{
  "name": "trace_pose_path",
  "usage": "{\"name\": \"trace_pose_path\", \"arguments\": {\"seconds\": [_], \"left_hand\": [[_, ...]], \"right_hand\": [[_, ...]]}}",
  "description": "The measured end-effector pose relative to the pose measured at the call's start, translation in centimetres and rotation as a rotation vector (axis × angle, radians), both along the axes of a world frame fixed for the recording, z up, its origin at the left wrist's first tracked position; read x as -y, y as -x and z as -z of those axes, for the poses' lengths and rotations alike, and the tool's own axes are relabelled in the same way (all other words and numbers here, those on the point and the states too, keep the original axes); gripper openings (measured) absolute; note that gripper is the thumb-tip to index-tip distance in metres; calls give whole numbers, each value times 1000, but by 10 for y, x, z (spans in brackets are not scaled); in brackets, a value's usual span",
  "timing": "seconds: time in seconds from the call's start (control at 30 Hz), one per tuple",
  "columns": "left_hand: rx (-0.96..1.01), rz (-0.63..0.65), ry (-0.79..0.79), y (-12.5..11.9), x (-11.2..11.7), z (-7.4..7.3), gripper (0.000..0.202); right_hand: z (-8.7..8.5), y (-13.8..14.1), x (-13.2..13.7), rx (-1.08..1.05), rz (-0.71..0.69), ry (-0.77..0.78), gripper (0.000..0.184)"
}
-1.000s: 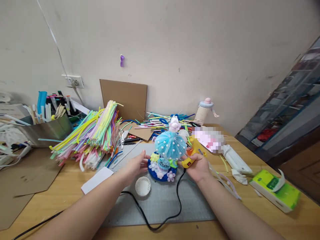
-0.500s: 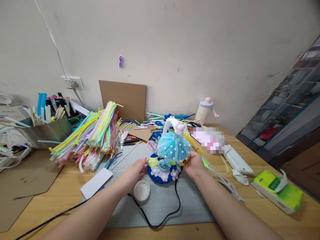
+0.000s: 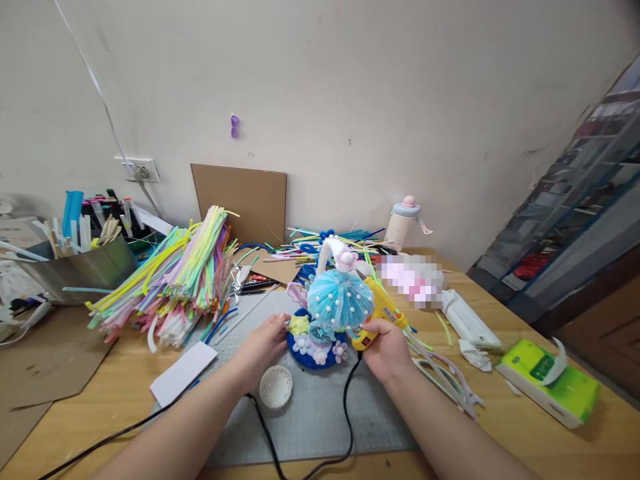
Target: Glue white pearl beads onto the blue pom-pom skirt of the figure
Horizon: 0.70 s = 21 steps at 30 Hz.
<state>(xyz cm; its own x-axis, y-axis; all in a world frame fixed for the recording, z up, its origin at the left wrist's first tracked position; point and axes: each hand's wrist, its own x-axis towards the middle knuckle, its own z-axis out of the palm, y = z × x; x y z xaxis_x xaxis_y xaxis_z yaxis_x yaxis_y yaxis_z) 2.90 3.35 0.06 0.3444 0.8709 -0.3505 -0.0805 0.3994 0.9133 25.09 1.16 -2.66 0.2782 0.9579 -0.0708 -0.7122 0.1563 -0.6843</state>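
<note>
A small craft figure with a fluffy blue pearl-dotted skirt and a pink top stands on a round blue base trimmed with little flowers. My left hand touches the left edge of that base, fingers curled against it. My right hand is closed round a yellow hot glue gun, whose nozzle points up and left at the figure's back. The gun's black cord trails toward me over a grey cutting mat. A white ruffled paper cup lies on the mat near my left wrist.
A big heap of coloured pipe cleaners fills the left. Behind it stand a metal tub of tools and a cardboard sheet. A white card, a green tissue pack, a bottle and scraps lie around.
The figure tipped and turned a little on its base. My right hand brought the glue gun in close behind the skirt, then lowered slightly. My left hand stayed at the base.
</note>
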Motion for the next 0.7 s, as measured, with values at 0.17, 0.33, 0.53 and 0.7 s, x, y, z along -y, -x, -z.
{"name": "trace_pose_path", "arguments": {"seconds": [0.17,0.33,0.53,0.7], "left_hand": [[-13,-22,-31,2,-5,-1,46],[-66,-26,-65,8,-10,-1,51],[-287,-63,-199,28,9,-7,54],[-718,125,-522,40,49,-1,66]], "right_hand": [[-2,1,-4,-40,-44,4,28],[0,1,-8,-33,-45,16,19],[-2,-5,2,16,29,32,5],[-14,-15,16,108,132,34,6]]}}
